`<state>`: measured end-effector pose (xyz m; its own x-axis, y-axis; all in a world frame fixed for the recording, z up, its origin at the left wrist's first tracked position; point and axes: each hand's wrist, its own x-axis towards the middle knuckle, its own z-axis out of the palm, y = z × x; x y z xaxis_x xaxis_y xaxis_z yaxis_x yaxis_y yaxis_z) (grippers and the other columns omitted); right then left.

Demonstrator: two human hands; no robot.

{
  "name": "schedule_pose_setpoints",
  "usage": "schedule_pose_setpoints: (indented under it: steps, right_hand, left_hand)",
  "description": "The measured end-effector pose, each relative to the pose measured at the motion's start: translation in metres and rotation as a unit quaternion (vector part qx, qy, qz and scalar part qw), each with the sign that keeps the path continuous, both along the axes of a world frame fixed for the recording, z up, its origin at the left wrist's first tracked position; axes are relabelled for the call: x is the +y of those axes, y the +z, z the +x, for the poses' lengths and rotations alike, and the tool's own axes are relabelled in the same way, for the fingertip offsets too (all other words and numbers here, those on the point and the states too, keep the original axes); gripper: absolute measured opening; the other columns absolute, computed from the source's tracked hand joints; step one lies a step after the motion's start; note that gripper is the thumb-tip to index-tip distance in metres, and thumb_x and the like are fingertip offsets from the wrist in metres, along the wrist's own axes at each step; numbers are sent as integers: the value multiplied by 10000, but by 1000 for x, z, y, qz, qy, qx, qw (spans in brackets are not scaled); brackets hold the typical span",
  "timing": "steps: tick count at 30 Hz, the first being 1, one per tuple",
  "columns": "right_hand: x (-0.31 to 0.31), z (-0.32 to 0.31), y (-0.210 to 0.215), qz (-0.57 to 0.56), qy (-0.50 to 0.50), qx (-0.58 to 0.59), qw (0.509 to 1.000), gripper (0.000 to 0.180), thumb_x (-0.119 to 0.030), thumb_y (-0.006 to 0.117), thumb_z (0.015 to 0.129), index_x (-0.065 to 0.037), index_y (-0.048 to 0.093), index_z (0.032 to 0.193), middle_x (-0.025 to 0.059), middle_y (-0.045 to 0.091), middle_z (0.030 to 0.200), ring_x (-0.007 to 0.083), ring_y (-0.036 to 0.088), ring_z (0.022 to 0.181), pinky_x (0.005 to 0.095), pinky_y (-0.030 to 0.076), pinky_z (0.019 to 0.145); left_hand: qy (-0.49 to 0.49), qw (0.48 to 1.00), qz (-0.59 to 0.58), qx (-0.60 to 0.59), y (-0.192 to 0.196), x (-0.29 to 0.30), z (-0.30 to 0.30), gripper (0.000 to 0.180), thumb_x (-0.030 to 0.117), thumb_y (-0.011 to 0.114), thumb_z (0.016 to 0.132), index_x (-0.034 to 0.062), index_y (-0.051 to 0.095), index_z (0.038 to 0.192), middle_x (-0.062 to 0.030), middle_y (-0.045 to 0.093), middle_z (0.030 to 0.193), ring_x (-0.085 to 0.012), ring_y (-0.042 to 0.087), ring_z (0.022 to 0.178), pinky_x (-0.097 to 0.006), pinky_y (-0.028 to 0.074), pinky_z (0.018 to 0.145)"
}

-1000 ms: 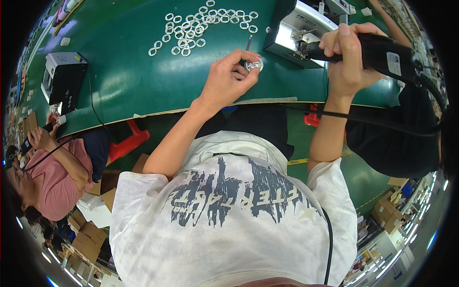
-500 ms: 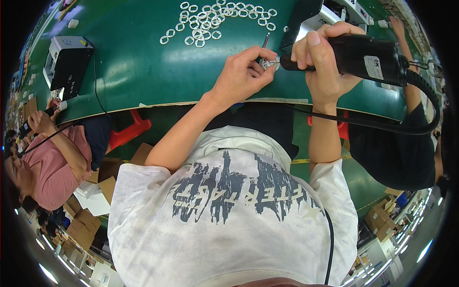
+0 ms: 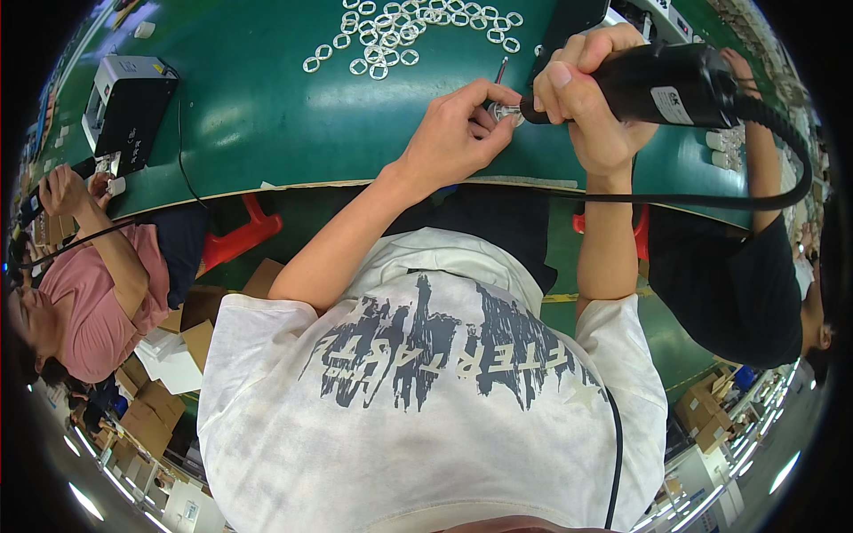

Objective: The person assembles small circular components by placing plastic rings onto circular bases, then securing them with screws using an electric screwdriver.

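My left hand (image 3: pixel 458 131) pinches a small round whitish part (image 3: pixel 499 113) between thumb and fingers, just above the green table. My fingers partly cover it. In my right hand (image 3: pixel 593 102) lies a black electric screwdriver (image 3: pixel 680 84), held level with its nose pointing left. The metal bit reaches the part; I cannot tell whether a screw sits under it. Beyond my left fingertips, a thin dark rod (image 3: pixel 502 69) points away from me. Several pale rings with square holes (image 3: pixel 391 40) lie in a loose heap at the far side.
A black cable (image 3: pixel 711 202) loops from the screwdriver's rear across the table's near edge. A black-and-silver machine (image 3: pixel 129 102) stands at left, another (image 3: pixel 577 31) at far right. Co-workers sit on both sides, the left one in a pink top (image 3: pixel 102 302). Green tabletop (image 3: pixel 267 124) lies between.
The whole view has shifted slightly. My right hand and the screwdriver have moved a little up and left, while the left hand keeps its pinch. The left co-worker's hands have moved up.
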<state>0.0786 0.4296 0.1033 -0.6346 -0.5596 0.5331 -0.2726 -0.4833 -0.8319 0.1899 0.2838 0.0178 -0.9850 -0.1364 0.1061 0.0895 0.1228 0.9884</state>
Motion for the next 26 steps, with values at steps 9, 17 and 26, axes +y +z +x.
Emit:
schedule_pose_setpoints:
  steps: [9, 17, 26]
  right_hand:
    - [25, 8, 33, -160, -100, 24, 982, 296, 99, 664, 971, 23, 534, 1226, 151, 670, 827, 205, 617, 570, 397, 587, 582]
    - [49, -16, 38, -6, -282, 100, 954, 274, 94, 629, 966, -20, 593, 1212, 113, 581, 761, 208, 539, 552, 423, 537, 579]
    - [20, 22, 21, -62, -131, -29, 989, 287, 80, 614, 1000, -19, 536, 1258, 119, 563, 760, 193, 528, 551, 413, 529, 579]
  left_hand:
    - [-23, 1000, 12, -4, -8, -1, 1, 238, 79, 770, 1025, -21, 668, 1215, -138, 765, 1255, -147, 783, 839, -277, 635, 741]
    - [-30, 999, -20, -4, -3, 0, 0, 314, 72, 836, 982, -34, 670, 1227, -124, 759, 1283, -137, 785, 853, -272, 639, 756]
    - [-27, 999, 16, -13, -11, -1, 0, 334, 38, 845, 971, -14, 679, 1255, -122, 754, 1298, -149, 791, 869, -273, 646, 755]
